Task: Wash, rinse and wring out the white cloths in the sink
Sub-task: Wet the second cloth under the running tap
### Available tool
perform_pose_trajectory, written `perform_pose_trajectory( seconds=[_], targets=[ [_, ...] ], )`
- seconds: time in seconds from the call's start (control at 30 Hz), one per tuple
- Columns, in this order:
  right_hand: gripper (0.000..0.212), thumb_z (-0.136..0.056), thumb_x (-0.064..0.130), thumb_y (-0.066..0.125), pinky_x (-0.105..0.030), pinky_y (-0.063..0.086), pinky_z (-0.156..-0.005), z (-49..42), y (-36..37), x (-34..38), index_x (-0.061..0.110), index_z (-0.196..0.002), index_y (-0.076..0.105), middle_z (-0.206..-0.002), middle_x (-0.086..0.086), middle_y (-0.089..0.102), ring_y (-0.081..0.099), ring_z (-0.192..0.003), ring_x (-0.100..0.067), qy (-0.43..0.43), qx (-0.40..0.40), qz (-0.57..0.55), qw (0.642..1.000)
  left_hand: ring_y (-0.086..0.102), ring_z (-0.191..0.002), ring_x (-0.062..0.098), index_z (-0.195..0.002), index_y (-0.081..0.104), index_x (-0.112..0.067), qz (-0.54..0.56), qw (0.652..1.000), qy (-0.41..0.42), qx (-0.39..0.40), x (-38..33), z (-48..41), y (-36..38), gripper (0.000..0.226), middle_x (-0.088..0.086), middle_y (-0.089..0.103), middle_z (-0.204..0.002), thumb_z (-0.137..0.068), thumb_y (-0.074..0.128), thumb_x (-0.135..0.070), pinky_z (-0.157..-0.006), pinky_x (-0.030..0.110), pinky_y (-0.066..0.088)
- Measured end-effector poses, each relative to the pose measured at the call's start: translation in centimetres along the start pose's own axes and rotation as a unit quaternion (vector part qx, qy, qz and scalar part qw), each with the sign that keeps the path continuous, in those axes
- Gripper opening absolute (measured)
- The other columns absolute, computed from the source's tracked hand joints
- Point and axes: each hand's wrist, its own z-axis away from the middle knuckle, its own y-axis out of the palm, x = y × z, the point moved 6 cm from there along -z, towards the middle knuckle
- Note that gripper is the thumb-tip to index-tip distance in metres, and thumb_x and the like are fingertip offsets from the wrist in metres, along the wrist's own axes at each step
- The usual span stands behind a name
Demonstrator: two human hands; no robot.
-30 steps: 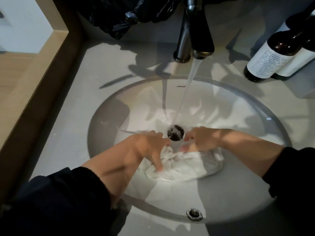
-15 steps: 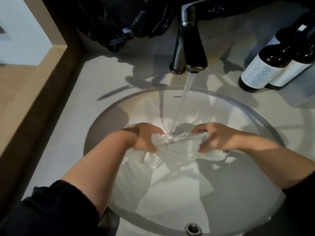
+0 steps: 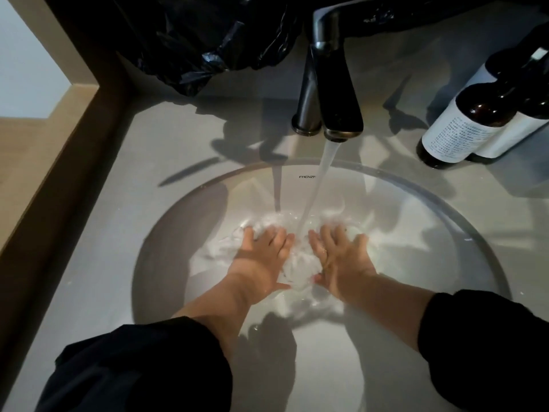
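Head view, looking down into the sink (image 3: 421, 263): half a second ago we had the white cloth (image 3: 300, 270) lifted and pulled taut between two gripping hands under the running water. Now it lies bunched on the basin floor, right where the stream (image 3: 318, 185) from the faucet (image 3: 338, 96) lands. Our left hand (image 3: 261, 260) and right hand (image 3: 341, 263) press down on it side by side, palms down, fingers straight and spread wide, holding nothing in a grip. We read this as a switch from stretching to pressing water through the fabric, so we are most likely still rinsing or washing, with wringing not yet begun.

Much is hard to make out. The drain is hidden beneath the cloth and our hands. Bright glare and splashing blur the fabric's edges, so we cannot tell whether we have one cloth or several, nor whether any suds remain. Our fingertips are partly lost in the wet folds. At the top, the faucet handle and a black plastic bag (image 3: 208, 43) are cut off, and the brown bottles (image 3: 463, 126) on the right run out of frame.
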Motion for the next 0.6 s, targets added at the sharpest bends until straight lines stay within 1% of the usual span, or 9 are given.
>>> perform_pose_trajectory(
  seconds=[0.13,0.27,0.33,0.37,0.4,0.43,0.47,0.53,0.6],
  targets=[
    [0.079,-0.094,0.063,0.020,-0.055,0.032,-0.096,-0.4,0.3,-0.1,0.015,-0.151,-0.007,-0.151,-0.015,0.008,0.016,-0.135,-0.038,-0.006,-0.018,0.002,1.000,0.020,-0.140,0.029,-0.153,0.003,-0.010,0.005,1.000,0.003,-0.022,0.4,-0.4,0.0,0.095,0.007,0.016,-0.154,-0.087,0.027,-0.075,-0.112,0.056,0.017],
    [0.073,-0.094,0.060,0.025,-0.060,0.020,-0.106,0.7,-0.3,-0.7,0.020,-0.152,0.005,-0.158,-0.013,0.001,0.010,-0.142,-0.035,-0.007,0.048,-0.072,0.996,0.023,-0.138,0.023,-0.152,0.010,-0.019,0.046,0.999,-0.002,-0.010,0.8,-0.6,-1.0,0.094,0.002,0.024,-0.149,-0.082,0.037,-0.077,-0.111,0.049,0.020],
    [0.058,-0.096,0.051,0.032,-0.053,0.021,-0.110,2.1,-2.4,-1.9,0.021,-0.146,0.027,-0.155,-0.011,0.014,0.019,-0.141,-0.031,0.003,0.038,-0.138,0.990,0.020,-0.140,0.022,-0.152,0.009,-0.024,0.069,0.998,-0.012,0.004,1.3,-0.5,-1.2,0.093,0.000,0.022,-0.151,-0.081,0.042,-0.076,-0.114,0.045,0.018],
    [0.045,-0.097,0.042,0.036,-0.045,0.028,-0.108,2.9,-4.2,-2.9,0.019,-0.135,0.042,-0.148,-0.010,0.030,0.033,-0.135,-0.029,0.012,-0.004,-0.185,0.983,0.020,-0.140,0.021,-0.152,0.010,-0.027,0.073,0.997,-0.018,0.003,1.5,-0.4,-1.3,0.092,0.000,0.022,-0.152,-0.081,0.044,-0.075,-0.115,0.042,0.017],
    [0.033,-0.097,0.031,0.038,-0.037,0.037,-0.100,3.8,-6.3,-4.2,0.016,-0.122,0.054,-0.134,-0.009,0.046,0.046,-0.124,-0.029,0.026,-0.055,-0.244,0.968,0.019,-0.141,0.021,-0.151,0.011,-0.029,0.077,0.997,-0.024,-0.001,1.7,-0.2,-1.6,0.089,0.000,0.021,-0.153,-0.082,0.045,-0.073,-0.115,0.042,0.015],
    [0.027,-0.096,0.023,0.039,-0.033,0.041,-0.091,4.9,-8.4,-5.5,0.015,-0.112,0.059,-0.122,-0.007,0.056,0.054,-0.113,-0.029,0.045,-0.097,-0.301,0.948,0.017,-0.142,0.021,-0.151,0.012,-0.030,0.078,0.997,-0.027,0.000,1.8,0.2,-1.8,0.086,-0.001,0.019,-0.154,-0.084,0.045,-0.071,-0.116,0.043,0.012],
    [0.026,-0.095,0.020,0.039,-0.032,0.041,-0.087,6.1,-10.4,-6.8,0.015,-0.110,0.060,-0.116,-0.006,0.060,0.057,-0.107,-0.029,0.070,-0.132,-0.344,0.927,0.014,-0.143,0.022,-0.151,0.013,-0.032,0.082,0.996,-0.035,0.007,1.7,0.6,-1.8,0.083,-0.001,0.018,-0.155,-0.085,0.047,-0.069,-0.117,0.045,0.010],
    [0.031,-0.093,0.016,0.042,-0.033,0.040,-0.088,8.0,-14.1,-9.7,0.018,-0.120,0.057,-0.118,-0.005,0.061,0.056,-0.106,-0.031,0.127,-0.226,-0.401,0.878,0.014,-0.144,0.023,-0.150,0.021,-0.033,0.136,0.988,-0.067,0.005,1.8,1.3,-2.7,0.078,-0.002,0.020,-0.155,-0.085,0.055,-0.060,-0.117,0.051,0.009],
    [0.047,-0.089,0.009,0.046,-0.036,0.041,-0.088,9.7,-17.6,-11.8,0.019,-0.135,0.048,-0.122,-0.007,0.059,0.056,-0.107,-0.032,0.138,-0.331,-0.460,0.812,0.023,-0.140,0.023,-0.144,0.040,-0.028,0.216,0.971,-0.091,-0.046,1.9,2.1,-3.3,0.072,0.002,0.035,-0.151,-0.080,0.062,-0.052,-0.112,0.055,0.017]
  ],
)
